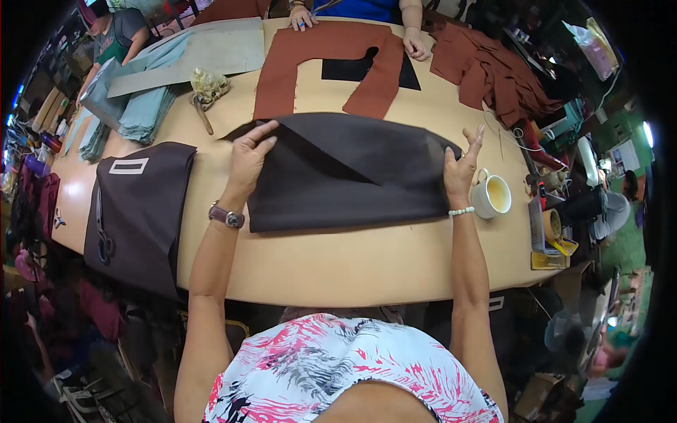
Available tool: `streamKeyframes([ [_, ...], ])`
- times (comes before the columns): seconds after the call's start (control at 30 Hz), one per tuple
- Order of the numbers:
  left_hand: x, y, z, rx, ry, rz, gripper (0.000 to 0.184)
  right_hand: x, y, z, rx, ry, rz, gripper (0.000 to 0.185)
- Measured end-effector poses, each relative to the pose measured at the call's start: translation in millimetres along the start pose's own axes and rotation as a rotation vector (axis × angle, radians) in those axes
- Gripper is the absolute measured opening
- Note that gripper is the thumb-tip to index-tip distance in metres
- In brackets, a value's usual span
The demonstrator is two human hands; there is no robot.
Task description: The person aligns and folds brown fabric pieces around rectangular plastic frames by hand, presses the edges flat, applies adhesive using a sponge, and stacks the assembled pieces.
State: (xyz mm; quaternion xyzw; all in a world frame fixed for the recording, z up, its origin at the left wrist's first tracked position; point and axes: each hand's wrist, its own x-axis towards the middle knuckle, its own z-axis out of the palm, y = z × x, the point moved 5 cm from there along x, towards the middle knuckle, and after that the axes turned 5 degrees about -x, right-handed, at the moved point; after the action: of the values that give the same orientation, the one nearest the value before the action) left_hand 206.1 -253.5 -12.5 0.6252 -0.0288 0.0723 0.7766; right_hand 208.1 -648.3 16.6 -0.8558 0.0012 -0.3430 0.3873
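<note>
A folded piece of dark brown fabric (345,201) stretches between my hands over the table. My left hand (248,158), with a watch on its wrist, is closed on the fabric's upper left edge, index finger pointing along it. A flap of the fabric lies diagonally below that edge. At the right end, my right hand (461,171) has its thumb on the fabric's edge, the upper fingers extended and some fabric between. Just right of it stands a white cup (491,196) holding a yellowish drink.
Another dark fabric piece (144,211) hangs over the table's left front, with scissors (104,229) on it. Rust-coloured fabric (282,74) lies ahead, where a co-worker's hands (416,44) rest. Grey-green stacks (148,113), a rust pile (486,70) and a basket (543,225) stand around.
</note>
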Motion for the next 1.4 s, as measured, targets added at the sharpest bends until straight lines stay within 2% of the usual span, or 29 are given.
streamKeyframes([
  [0.1,23.7,14.7,-19.6,0.3,0.072,0.264,0.036,16.3,-12.6,13.7,0.025,0.034,-0.083,0.082],
  [0.17,44.6,-0.8,-29.3,0.186,0.06,0.071,0.046,31.5,-3.6,36.4,0.012,0.016,-0.141,0.083],
  [0.23,46.3,-15.3,-31.1,0.225,0.118,-0.06,0.056,29.1,8.7,52.8,0.021,-0.099,-0.004,0.082],
  [0.3,38.5,-27.6,-40.2,0.329,0.109,-0.004,0.063,28.0,18.0,56.4,-0.021,-0.15,0.058,0.083],
  [0.33,22.6,-17.9,-39.4,0.487,0.135,0.03,0.067,17.0,22.6,47.9,-0.07,-0.156,0.062,0.084],
  [0.37,4.8,-14.2,-43.2,0.401,0.168,-0.089,0.068,3.9,26.0,38.6,-0.12,-0.166,0.065,0.085],
  [0.43,-35.8,-4.8,-47.5,0.225,0.24,-0.334,0.07,-21.8,23.8,15.2,-0.091,-0.244,0.252,0.087],
  [0.5,-69.5,-8.5,-58.4,0.17,0.242,-0.399,0.067,-45.6,15.8,0.2,0.058,-0.356,0.404,0.086],
  [0.53,-79.4,-9.1,-59.4,0.143,0.24,-0.431,0.066,-44.3,18.8,-0.1,0.018,-0.342,0.361,0.084],
  [0.6,-90.5,-4.8,-32.2,0.129,0.087,-0.301,0.061,-38.3,29.9,8.7,-0.057,-0.331,0.282,0.08],
  [0.67,-99.1,-4.7,-10.2,0.2,-0.008,-0.218,0.052,-29.9,25.2,10.8,0.188,-0.239,0.237,0.076],
  [0.7,-107.9,-7.8,-5.7,0.148,-0.021,-0.269,0.05,-28.7,19.0,5.6,0.309,-0.19,0.214,0.074],
  [0.77,-119.9,-7.1,3.0,0.039,-0.055,-0.356,0.048,-34.7,-7.7,-28.7,0.076,-0.176,0.085,0.074],
  [0.8,-126.0,-1.2,1.8,0.197,-0.078,-0.314,0.048,-43.9,-15.4,-48.0,-0.045,-0.162,0.021,0.075],
  [0.87,-142.1,2.7,0.5,0.289,-0.151,-0.287,0.048,-77.9,6.0,-75.7,0.093,-0.188,0.056,0.074],
  [0.93,-153.6,8.3,5.7,0.306,-0.208,-0.321,0.048,-98.1,1.8,-97.7,-0.012,-0.208,0.148,0.073],
  [1.0,-149.2,8.2,12.5,0.251,-0.222,-0.33,0.048,-112.7,-14.2,-110.7,-0.361,-0.225,0.312,0.073],
  [1.07,-138.1,7.4,18.1,0.151,-0.198,-0.391,0.045,-103.8,-51.4,-89.8,-0.446,-0.117,-0.135,0.075],
  [1.1,-128.4,6.2,18.1,0.17,-0.168,-0.343,0.045,-99.9,-72.1,-73.6,-0.482,-0.056,-0.36,0.077],
  [1.17,-111.5,-8.3,14.9,0.204,-0.11,-0.245,0.044,-90.8,-109.2,-28.7,-0.365,-0.207,-0.413,0.082],
  [1.23,-103.6,-21.7,14.1,0.168,-0.058,-0.231,0.044,-84.4,-141.2,24.6,-0.319,-0.219,-0.576,0.083],
  [1.3,-104.7,-34.1,11.6,0.06,0.008,-0.288,0.045,-81.1,-155.3,81.9,-0.355,-0.467,-0.487,0.078],
  [1.4,-104.8,-39.4,7.6,0.006,0.044,-0.218,0.046,-82.6,-162.4,141.8,-0.47,-0.689,-0.521,0.076],
])
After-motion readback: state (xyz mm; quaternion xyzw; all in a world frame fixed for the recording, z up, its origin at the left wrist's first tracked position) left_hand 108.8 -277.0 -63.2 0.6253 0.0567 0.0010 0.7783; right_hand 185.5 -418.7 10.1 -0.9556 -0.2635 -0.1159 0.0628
